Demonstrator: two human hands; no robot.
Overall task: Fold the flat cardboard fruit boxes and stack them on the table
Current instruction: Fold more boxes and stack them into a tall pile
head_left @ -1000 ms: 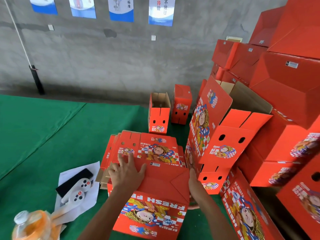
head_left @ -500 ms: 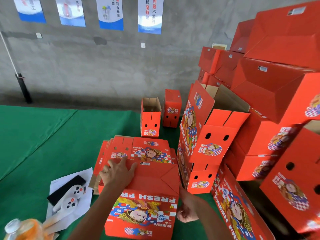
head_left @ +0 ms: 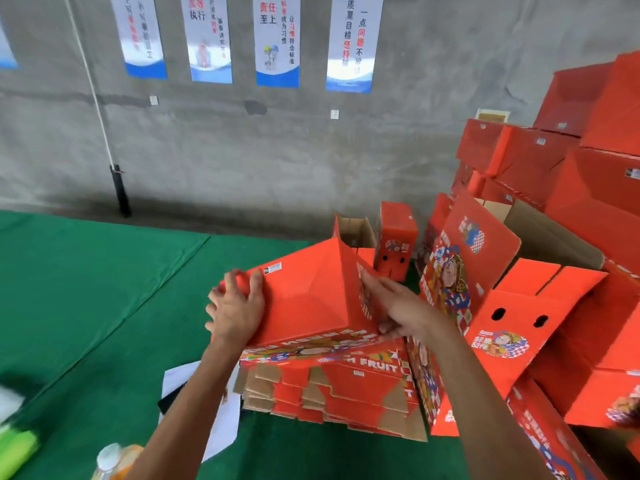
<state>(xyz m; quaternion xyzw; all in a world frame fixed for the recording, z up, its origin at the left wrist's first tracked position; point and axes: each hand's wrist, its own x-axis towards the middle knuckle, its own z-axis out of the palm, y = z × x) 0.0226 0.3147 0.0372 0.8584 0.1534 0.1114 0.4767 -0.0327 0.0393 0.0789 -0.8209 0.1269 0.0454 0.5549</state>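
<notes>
Bare grey concrete wall (head_left: 311,150); 4 blue-white posters (head_left: 277,39) hung high; green cloth (head_left: 86,289) covering table.

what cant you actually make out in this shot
- Head view: the folded box hides the top of the flat box stack.
- The right hand fingers behind the box's side: grip unclear.
- Motion blur smears the green object at the left edge.
- The bottle is cut off by the bottom edge.
</notes>
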